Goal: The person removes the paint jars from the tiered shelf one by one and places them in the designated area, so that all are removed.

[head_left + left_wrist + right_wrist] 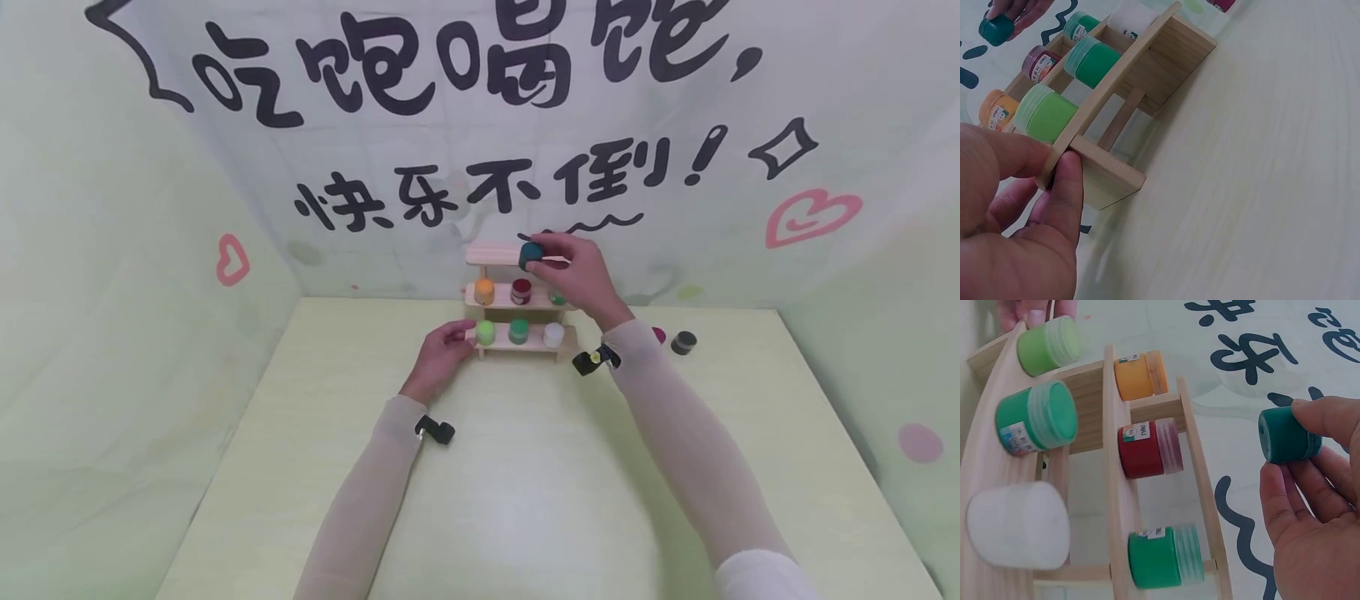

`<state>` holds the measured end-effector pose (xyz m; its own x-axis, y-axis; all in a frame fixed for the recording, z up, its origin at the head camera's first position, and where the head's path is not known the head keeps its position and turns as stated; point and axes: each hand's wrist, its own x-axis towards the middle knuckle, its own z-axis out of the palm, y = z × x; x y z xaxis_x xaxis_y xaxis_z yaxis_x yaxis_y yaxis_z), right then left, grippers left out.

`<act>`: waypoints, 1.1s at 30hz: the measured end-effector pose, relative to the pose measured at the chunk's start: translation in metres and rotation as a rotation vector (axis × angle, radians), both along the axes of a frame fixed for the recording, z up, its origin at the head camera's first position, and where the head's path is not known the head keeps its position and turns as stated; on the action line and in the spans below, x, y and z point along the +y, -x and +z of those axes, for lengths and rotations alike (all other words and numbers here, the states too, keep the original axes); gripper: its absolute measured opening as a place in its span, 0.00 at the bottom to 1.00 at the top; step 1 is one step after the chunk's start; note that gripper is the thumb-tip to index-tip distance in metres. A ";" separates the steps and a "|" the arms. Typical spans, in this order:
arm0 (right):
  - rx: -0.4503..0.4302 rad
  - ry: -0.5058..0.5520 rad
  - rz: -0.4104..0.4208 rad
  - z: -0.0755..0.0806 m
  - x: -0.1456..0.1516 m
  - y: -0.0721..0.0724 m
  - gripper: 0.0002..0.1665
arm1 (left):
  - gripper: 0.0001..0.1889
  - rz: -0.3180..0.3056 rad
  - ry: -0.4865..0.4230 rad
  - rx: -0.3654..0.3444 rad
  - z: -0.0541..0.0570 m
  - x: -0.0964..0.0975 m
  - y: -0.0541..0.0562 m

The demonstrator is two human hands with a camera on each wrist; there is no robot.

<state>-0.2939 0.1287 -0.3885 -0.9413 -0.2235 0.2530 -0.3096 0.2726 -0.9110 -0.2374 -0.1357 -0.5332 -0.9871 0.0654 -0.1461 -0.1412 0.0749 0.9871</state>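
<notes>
A small three-tier wooden rack (501, 254) stands against the back wall. At its left end, my left hand (441, 363) pinches the edge of the lowest shelf between thumb and fingers. My right hand (583, 282) holds a dark teal paint jar (1280, 435) by thumb and fingertips, near the bare top shelf and apart from it in the right wrist view. Light green (486, 333), green (519, 332) and white (553, 335) jars sit on the lowest shelf. The middle shelf carries orange (484, 292), dark red (1147, 447) and green (1163, 556) jars.
Right of the rack, a black jar (684, 342) stands on the pale table (510, 483). Beside it a magenta jar (659, 334) is partly hidden by the right sleeve. Fabric walls with black lettering and hearts enclose the table's back and sides.
</notes>
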 end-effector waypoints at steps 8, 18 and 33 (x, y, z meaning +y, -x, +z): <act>-0.010 -0.044 -0.017 -0.009 0.021 -0.013 0.28 | 0.22 -0.013 0.008 0.002 -0.003 0.003 0.001; -0.009 -0.054 -0.065 -0.020 0.055 -0.025 0.28 | 0.21 -0.005 -0.022 -0.006 -0.003 0.002 0.001; -0.080 -0.101 -0.177 -0.026 0.101 -0.031 0.35 | 0.22 -0.018 -0.104 0.008 -0.010 0.005 0.002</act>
